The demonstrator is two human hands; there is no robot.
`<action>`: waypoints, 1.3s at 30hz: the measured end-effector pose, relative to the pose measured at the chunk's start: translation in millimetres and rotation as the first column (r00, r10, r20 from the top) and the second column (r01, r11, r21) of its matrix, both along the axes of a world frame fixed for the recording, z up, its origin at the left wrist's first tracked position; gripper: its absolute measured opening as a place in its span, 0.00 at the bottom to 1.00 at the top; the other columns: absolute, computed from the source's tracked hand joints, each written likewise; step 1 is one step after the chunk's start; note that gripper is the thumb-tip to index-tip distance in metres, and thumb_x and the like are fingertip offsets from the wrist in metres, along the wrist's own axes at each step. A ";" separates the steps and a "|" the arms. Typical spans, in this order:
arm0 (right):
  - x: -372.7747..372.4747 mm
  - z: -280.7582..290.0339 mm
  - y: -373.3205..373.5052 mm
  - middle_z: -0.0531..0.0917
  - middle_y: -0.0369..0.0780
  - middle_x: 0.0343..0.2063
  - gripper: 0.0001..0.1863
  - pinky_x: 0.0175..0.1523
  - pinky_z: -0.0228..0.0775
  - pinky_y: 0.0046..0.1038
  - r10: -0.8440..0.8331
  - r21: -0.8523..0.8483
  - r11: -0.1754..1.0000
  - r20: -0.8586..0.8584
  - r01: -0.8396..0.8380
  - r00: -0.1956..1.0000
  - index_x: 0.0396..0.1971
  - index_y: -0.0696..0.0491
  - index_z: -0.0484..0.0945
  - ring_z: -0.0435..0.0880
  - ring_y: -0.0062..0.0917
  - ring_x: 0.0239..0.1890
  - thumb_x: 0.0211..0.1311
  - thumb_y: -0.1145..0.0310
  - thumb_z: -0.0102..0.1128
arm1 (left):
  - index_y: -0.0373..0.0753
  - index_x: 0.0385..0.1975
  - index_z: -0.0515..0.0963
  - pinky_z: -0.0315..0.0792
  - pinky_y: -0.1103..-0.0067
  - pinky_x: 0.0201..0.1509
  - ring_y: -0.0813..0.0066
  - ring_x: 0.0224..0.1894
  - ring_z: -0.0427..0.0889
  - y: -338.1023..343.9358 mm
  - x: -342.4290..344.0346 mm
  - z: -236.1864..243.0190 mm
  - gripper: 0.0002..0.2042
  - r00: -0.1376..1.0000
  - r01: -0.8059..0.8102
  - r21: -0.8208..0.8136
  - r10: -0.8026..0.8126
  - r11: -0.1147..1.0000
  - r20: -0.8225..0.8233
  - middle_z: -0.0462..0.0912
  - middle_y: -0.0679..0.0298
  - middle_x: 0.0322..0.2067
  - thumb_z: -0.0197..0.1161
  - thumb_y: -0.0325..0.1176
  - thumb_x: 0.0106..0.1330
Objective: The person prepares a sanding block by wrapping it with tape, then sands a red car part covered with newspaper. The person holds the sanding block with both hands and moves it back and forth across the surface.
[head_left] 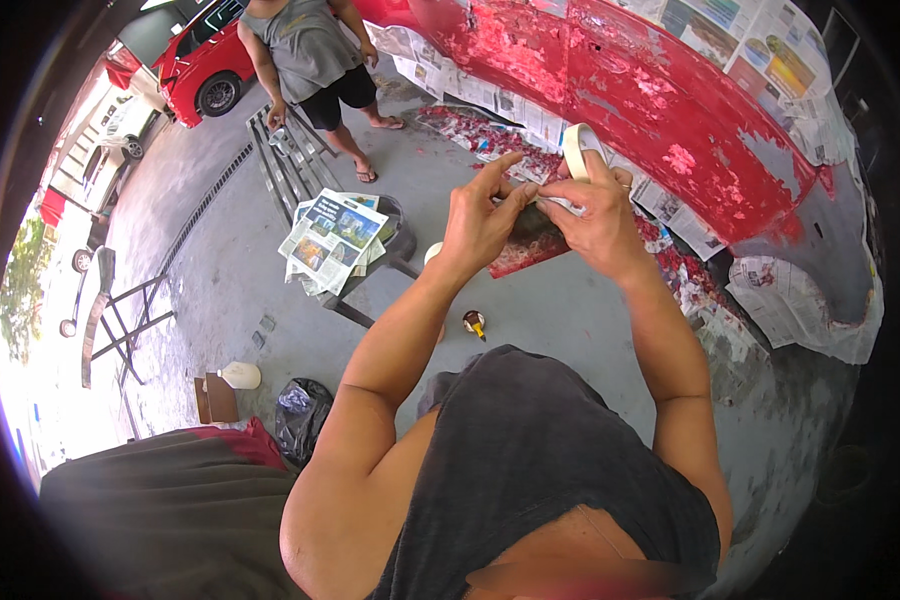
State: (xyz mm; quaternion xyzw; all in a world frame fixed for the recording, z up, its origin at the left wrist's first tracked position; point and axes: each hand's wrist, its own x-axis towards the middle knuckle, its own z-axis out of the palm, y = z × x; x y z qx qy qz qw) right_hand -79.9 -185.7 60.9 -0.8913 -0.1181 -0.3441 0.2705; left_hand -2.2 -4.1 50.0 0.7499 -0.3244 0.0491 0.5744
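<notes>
At the upper middle, both my hands are raised close together. My left hand has thumb and index finger pinched at a small pale strip, probably tape. My right hand holds a cream tape roll hooked on its fingers, and its thumb and finger grip the same strip. Under my hands is a dark, red-edged flat piece, partly hidden. Beyond it is a red car body with flaking paint, masked with newspaper above and along its lower edge.
A person stands by a metal rack. Newspapers lie on a chair. A yellow-handled tool, jug, cardboard box and black bag are on the floor. Red paint flakes border the car.
</notes>
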 end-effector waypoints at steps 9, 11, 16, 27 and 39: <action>-2.6 -1.0 3.1 0.80 0.40 0.38 0.05 0.49 0.58 0.39 -0.104 0.039 0.994 0.066 0.102 0.992 0.32 0.49 0.88 0.81 0.34 0.42 0.56 0.69 0.76 | 0.35 0.68 0.73 0.78 0.73 0.39 0.78 0.32 0.84 0.8 -3.7 -9.1 0.24 0.985 0.157 -0.041 -0.154 0.987 0.075 0.88 0.54 0.37 0.62 0.24 0.71; -3.3 1.0 2.4 0.81 0.41 0.36 0.05 0.49 0.59 0.40 -0.095 0.038 0.995 0.057 0.093 0.994 0.32 0.50 0.88 0.81 0.35 0.42 0.57 0.69 0.75 | 0.36 0.70 0.70 0.79 0.70 0.40 0.70 0.33 0.86 1.2 -6.5 -9.3 0.26 0.986 0.167 -0.032 -0.166 0.985 0.020 0.88 0.52 0.39 0.61 0.23 0.71; -5.0 8.0 -2.9 0.81 0.43 0.37 0.06 0.50 0.62 0.40 0.012 0.124 0.992 -0.089 -0.001 0.996 0.34 0.56 0.86 0.81 0.39 0.41 0.60 0.70 0.72 | 0.38 0.74 0.64 0.79 0.71 0.36 0.66 0.31 0.85 2.6 -3.4 -5.6 0.31 0.953 0.218 0.036 -0.221 0.975 0.206 0.87 0.56 0.37 0.61 0.21 0.71; -14.4 3.6 -22.8 0.77 0.40 0.39 0.07 0.45 0.69 0.29 0.205 0.325 0.937 -0.227 -0.124 0.952 0.36 0.62 0.82 0.77 0.27 0.40 0.68 0.74 0.67 | 0.35 0.49 0.82 0.77 0.66 0.38 0.60 0.30 0.84 16.1 8.0 -12.8 0.10 0.935 0.266 0.164 -0.296 0.950 0.194 0.86 0.54 0.32 0.66 0.31 0.72; -16.5 -1.1 -35.0 0.76 0.36 0.37 0.09 0.42 0.68 0.26 0.297 0.559 0.821 -0.239 -0.119 0.924 0.38 0.62 0.84 0.74 0.21 0.38 0.70 0.69 0.68 | 0.33 0.47 0.85 0.78 0.75 0.46 0.76 0.37 0.83 26.4 12.0 5.8 0.10 0.949 0.309 0.078 -0.302 0.948 -0.090 0.88 0.62 0.34 0.68 0.32 0.72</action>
